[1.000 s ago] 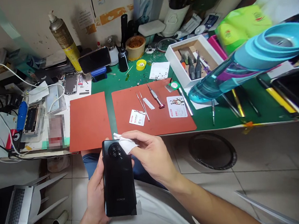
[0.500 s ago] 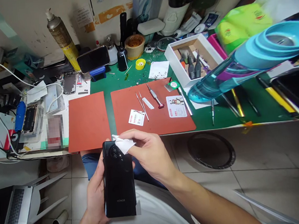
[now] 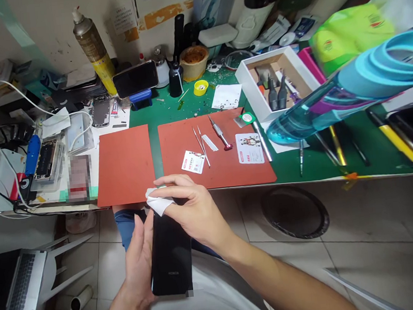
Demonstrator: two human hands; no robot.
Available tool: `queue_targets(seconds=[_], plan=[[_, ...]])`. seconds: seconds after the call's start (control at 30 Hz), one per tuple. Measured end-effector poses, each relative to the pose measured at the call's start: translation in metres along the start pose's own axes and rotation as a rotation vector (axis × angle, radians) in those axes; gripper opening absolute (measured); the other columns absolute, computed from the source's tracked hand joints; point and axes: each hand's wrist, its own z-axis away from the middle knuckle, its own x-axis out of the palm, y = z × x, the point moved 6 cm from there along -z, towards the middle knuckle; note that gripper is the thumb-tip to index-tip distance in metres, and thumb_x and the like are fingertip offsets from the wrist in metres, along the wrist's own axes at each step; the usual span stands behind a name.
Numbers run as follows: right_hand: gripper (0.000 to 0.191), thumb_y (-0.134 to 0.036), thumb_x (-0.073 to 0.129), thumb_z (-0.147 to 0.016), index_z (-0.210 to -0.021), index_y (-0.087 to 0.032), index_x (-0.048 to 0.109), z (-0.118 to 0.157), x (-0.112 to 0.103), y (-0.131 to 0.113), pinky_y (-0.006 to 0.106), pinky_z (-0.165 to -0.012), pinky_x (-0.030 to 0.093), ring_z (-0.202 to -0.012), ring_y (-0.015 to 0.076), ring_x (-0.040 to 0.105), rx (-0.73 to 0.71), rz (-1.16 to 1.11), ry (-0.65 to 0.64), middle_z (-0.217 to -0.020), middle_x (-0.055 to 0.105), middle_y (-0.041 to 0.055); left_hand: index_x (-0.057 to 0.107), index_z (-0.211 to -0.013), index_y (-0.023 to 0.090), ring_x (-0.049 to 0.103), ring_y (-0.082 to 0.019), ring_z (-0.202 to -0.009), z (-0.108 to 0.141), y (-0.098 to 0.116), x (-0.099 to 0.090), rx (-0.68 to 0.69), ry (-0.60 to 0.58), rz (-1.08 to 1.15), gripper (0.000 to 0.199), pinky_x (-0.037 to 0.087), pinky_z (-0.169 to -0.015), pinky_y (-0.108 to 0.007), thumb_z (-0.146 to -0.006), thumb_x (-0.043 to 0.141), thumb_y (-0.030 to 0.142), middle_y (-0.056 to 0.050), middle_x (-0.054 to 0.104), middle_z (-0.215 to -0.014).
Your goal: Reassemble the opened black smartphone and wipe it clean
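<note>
A black smartphone [image 3: 171, 263] lies back side up over my lap, the word HONOR near its lower end. My left hand [image 3: 139, 259] grips it along the left edge, thumb raised beside it. A folded white wipe [image 3: 160, 204] is pinched in my right hand [image 3: 197, 209], which presses it over the phone's upper end. The camera area is hidden under the wipe and fingers. Beyond my hands, tweezers [image 3: 201, 145], a screwdriver [image 3: 220, 133] and two printed cards lie on a red-brown mat [image 3: 183, 179].
A second red-brown mat [image 3: 123, 168] lies to the left. At right a large blue bottle [image 3: 307, 104] leans over a white box [image 3: 253, 89] of tools. A propped phone [image 3: 135, 79] and a spray can [image 3: 96, 51] stand at the back. Below the desk is a round bin [image 3: 295, 212].
My right hand has moved slightly left with the wipe, now covering the camera area. The phone has shifted a little right, and my left thumb has lifted into view. The head view has shifted slightly.
</note>
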Motion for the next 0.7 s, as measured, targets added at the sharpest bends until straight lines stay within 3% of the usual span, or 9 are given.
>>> queue_targets(seconds=[0.2, 0.33, 0.5, 0.6, 0.7], plan=[[0.022, -0.024, 0.078, -0.091, -0.097, -0.042, 0.089, 0.015, 0.003, 0.008, 0.064, -0.12, 0.043, -0.149, 0.0351, 0.045, -0.084, 0.196, 0.066, -0.147, 0.07, -0.0003, 0.047, -0.165, 0.025, 0.05, -0.037, -0.152, -0.001, -0.002, 0.005, -0.018, 0.013, 0.013, 0.07, 0.031, -0.131, -0.052, -0.107, 0.045, 0.066, -0.011, 0.066, -0.153], [0.025, -0.023, 0.076, -0.093, -0.096, -0.044, 0.089, 0.047, 0.015, 0.008, 0.076, -0.12, 0.034, -0.157, 0.042, 0.032, -0.17, 0.346, 0.067, -0.161, 0.057, -0.0033, 0.047, -0.165, 0.021, 0.051, -0.039, -0.151, -0.004, 0.001, 0.008, 0.006, 0.016, 0.033, 0.075, 0.031, -0.13, -0.053, -0.107, 0.04, 0.069, -0.014, 0.065, -0.154], [0.033, -0.015, 0.073, -0.092, -0.095, -0.044, 0.088, 0.095, 0.033, 0.002, 0.077, -0.12, 0.032, -0.161, 0.0465, 0.022, -0.31, 0.432, 0.106, -0.174, 0.036, -0.0113, 0.047, -0.164, 0.031, 0.052, -0.038, -0.151, -0.005, 0.007, 0.009, 0.019, -0.047, 0.057, 0.073, 0.03, -0.13, -0.057, -0.106, 0.038, 0.073, -0.011, 0.062, -0.157], [0.029, -0.019, 0.073, -0.093, -0.095, -0.043, 0.088, 0.088, 0.029, 0.0, 0.078, -0.12, 0.031, -0.161, 0.0489, 0.02, -0.315, 0.428, 0.112, -0.175, 0.034, -0.0109, 0.047, -0.164, 0.031, 0.052, -0.038, -0.151, -0.004, 0.006, 0.011, 0.016, -0.079, 0.064, 0.074, 0.031, -0.129, -0.057, -0.105, 0.036, 0.074, -0.01, 0.063, -0.156], [0.026, -0.022, 0.072, -0.096, -0.098, -0.041, 0.089, 0.057, 0.011, -0.003, 0.078, -0.123, 0.028, -0.162, 0.0469, 0.02, -0.263, 0.42, 0.193, -0.173, 0.04, -0.0059, 0.044, -0.166, 0.027, 0.051, -0.038, -0.151, -0.003, 0.002, 0.016, 0.013, -0.095, 0.048, 0.076, 0.031, -0.13, -0.054, -0.106, 0.034, 0.072, -0.012, 0.063, -0.156]])
